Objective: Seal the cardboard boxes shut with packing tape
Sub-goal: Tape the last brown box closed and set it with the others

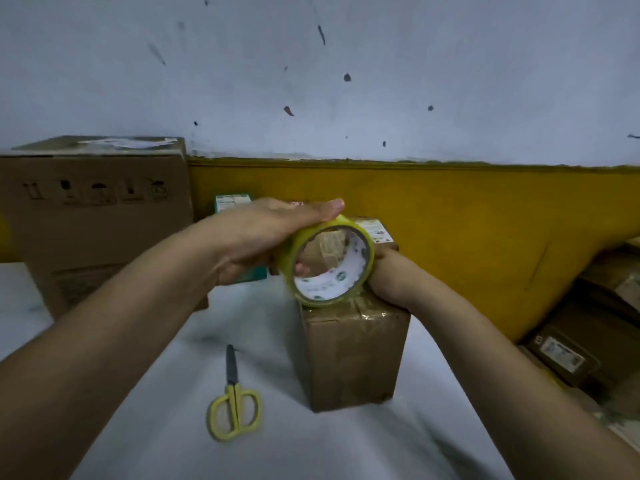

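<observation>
A small brown cardboard box (349,358) stands upright on the white surface, with glossy clear tape across its top front edge. My left hand (263,237) grips a roll of yellowish clear packing tape (325,287) held on edge over the box top: the thumb lies along the roll's outer rim and fingertips show inside the core. My right hand (388,271) rests on the box top just behind and right of the roll. Its fingers are hidden by the roll.
Yellow-handled scissors (233,407), closed, lie on the white cloth (156,445) left of the box. A large cardboard box (93,216) stands at the far left, a green carton (232,200) behind my left hand. More boxes (571,348) are stacked low on the right against the yellow wall.
</observation>
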Demonstrator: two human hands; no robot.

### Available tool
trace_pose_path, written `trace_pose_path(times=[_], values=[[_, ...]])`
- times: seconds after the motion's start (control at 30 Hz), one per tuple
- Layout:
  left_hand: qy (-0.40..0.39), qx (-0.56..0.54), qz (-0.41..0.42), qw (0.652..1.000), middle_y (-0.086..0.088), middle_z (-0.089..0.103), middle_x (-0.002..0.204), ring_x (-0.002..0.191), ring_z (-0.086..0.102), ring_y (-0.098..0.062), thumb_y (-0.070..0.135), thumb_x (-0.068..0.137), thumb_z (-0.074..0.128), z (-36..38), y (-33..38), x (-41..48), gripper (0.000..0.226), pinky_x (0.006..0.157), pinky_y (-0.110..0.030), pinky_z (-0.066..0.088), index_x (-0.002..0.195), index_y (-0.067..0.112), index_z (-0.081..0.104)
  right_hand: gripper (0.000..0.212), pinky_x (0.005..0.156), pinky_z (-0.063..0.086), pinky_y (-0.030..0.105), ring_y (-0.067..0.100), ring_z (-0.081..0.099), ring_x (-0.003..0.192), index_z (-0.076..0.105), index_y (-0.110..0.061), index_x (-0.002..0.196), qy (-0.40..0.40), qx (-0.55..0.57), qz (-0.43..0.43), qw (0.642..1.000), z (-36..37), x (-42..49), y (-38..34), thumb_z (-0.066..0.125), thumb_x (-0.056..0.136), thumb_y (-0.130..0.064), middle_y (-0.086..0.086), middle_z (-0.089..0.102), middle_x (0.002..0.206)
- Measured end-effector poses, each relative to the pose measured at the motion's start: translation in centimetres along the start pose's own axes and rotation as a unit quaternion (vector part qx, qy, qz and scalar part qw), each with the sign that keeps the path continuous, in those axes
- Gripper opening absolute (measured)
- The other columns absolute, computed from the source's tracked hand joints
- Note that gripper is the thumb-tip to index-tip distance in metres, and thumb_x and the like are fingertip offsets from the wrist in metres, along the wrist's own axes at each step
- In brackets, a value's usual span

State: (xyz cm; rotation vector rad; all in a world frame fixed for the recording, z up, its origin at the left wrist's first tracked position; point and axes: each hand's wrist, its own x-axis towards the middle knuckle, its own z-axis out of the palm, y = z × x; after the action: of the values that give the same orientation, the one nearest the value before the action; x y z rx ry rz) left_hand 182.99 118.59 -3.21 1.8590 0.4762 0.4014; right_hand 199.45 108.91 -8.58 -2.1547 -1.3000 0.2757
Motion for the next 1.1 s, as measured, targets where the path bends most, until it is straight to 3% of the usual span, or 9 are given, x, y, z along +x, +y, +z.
trace_pose_path(times=[0.1, 0.23, 0.4, 0.6, 0.73, 0.83, 0.93, 1.03, 1.1], values=[[0.047, 0.163, -0.004, 0.986, -0.001, 0.054, 0.048, 0.04, 0.045, -0.011, 0.068, 0.073, 0.066, -2.1, 1.7, -1.1, 0.051, 0.045, -0.022, 0.041, 0.055, 0.02, 0.071, 0.046, 0.107, 0.026, 0.021, 0.022, 0.027, 0.146, 0.029, -0.026, 0.154, -0.015, -0.06, 0.014, 0.998, 0.0, 0.6, -0.2, 0.029, 0.108, -0.027, -0.004, 0.02, 0.163], [0.024, 0.353, -0.055, 0.934, -0.016, 0.07, 0.071, 0.054, 0.058, -0.018, 0.086, 0.06, 0.058, -5.4, -0.5, -2.6, 0.076, 0.063, -0.033, 0.049, 0.074, 0.013, 0.077, 0.047, 0.116, 0.017, 0.025, 0.019, 0.017, 0.15, 0.026, -0.026, 0.155, -0.017, -0.095, 0.005, 0.995, 0.4, 1.1, 0.3, 0.027, 0.108, -0.029, -0.008, 0.013, 0.164], [-0.003, 0.321, -0.075, 0.944, -0.005, 0.053, 0.056, 0.053, 0.047, -0.018, 0.075, 0.069, 0.064, -3.7, -6.9, -1.4, 0.066, 0.053, -0.03, 0.036, 0.065, 0.01, 0.07, 0.051, 0.116, 0.015, 0.025, 0.018, 0.015, 0.15, 0.022, -0.024, 0.156, -0.035, -0.098, -0.001, 0.995, 0.3, 1.0, 0.3, 0.027, 0.107, -0.038, -0.006, 0.009, 0.165], [0.003, 0.216, -0.069, 0.974, 0.01, 0.067, 0.056, 0.048, 0.059, 0.001, 0.059, 0.082, 0.068, -0.8, -8.2, 0.7, 0.043, 0.052, -0.021, 0.047, 0.075, 0.017, 0.075, 0.063, 0.12, 0.005, 0.037, 0.014, -0.003, 0.152, 0.006, -0.029, 0.158, -0.091, -0.162, 0.02, 0.982, -1.0, 0.3, 0.6, 0.019, 0.102, -0.057, -0.003, -0.002, 0.165], [-0.011, 0.231, -0.07, 0.97, 0.009, 0.073, 0.066, 0.061, 0.068, -0.002, 0.05, 0.089, 0.065, -0.5, -9.1, 0.8, 0.033, 0.057, -0.023, 0.052, 0.079, 0.019, 0.073, 0.071, 0.121, 0.008, 0.054, 0.026, 0.002, 0.152, 0.018, -0.023, 0.156, -0.072, -0.31, -0.004, 0.948, -0.1, 0.8, -0.9, 0.015, 0.099, -0.064, 0.004, 0.003, 0.166], [0.017, 0.208, -0.045, 0.977, 0.004, 0.073, 0.075, 0.069, 0.069, -0.007, 0.043, 0.09, 0.066, 0.3, -10.2, 0.8, 0.027, 0.063, -0.027, 0.054, 0.083, 0.018, 0.072, 0.085, 0.119, -0.001, 0.059, 0.025, -0.008, 0.152, -0.001, -0.029, 0.157, -0.119, -0.295, -0.015, 0.948, 1.6, 0.9, -2.1, 0.016, 0.089, -0.078, 0.003, -0.004, 0.165], [0.051, 0.163, -0.001, 0.985, 0.006, 0.065, 0.081, 0.072, 0.061, -0.004, 0.057, 0.086, 0.062, 0.6, -10.8, 0.0, 0.034, 0.061, -0.021, 0.046, 0.09, 0.023, 0.064, 0.083, 0.118, -0.003, 0.06, 0.023, -0.011, 0.151, -0.009, -0.033, 0.156, -0.129, -0.3, -0.012, 0.945, 1.6, 0.9, -2.5, 0.022, 0.091, -0.075, 0.001, -0.007, 0.165], [0.158, 0.098, 0.011, 0.982, 0.007, 0.054, 0.094, 0.088, 0.055, -0.011, 0.06, 0.086, 0.051, -0.4, -12.3, -2.0, 0.047, 0.069, -0.023, 0.043, 0.115, 0.023, 0.051, 0.08, 0.117, -0.002, 0.061, 0.023, -0.007, 0.152, 0.002, -0.032, 0.157, -0.119, -0.299, 0.0, 0.947, 1.1, 1.0, -2.9, 0.031, 0.093, -0.07, 0.002, -0.004, 0.166], [0.198, 0.203, 0.017, 0.959, 0.009, 0.051, 0.099, 0.089, 0.054, -0.01, 0.055, 0.09, 0.056, -2.1, -14.7, -4.8, 0.038, 0.073, -0.027, 0.047, 0.116, 0.028, 0.047, 0.065, 0.118, 0.007, 0.055, 0.024, 0.011, 0.151, 0.03, -0.027, 0.153, -0.009, -0.276, -0.062, 0.959, 1.6, -0.1, -3.9, 0.039, 0.097, -0.059, 0.005, 0.014, 0.164]])
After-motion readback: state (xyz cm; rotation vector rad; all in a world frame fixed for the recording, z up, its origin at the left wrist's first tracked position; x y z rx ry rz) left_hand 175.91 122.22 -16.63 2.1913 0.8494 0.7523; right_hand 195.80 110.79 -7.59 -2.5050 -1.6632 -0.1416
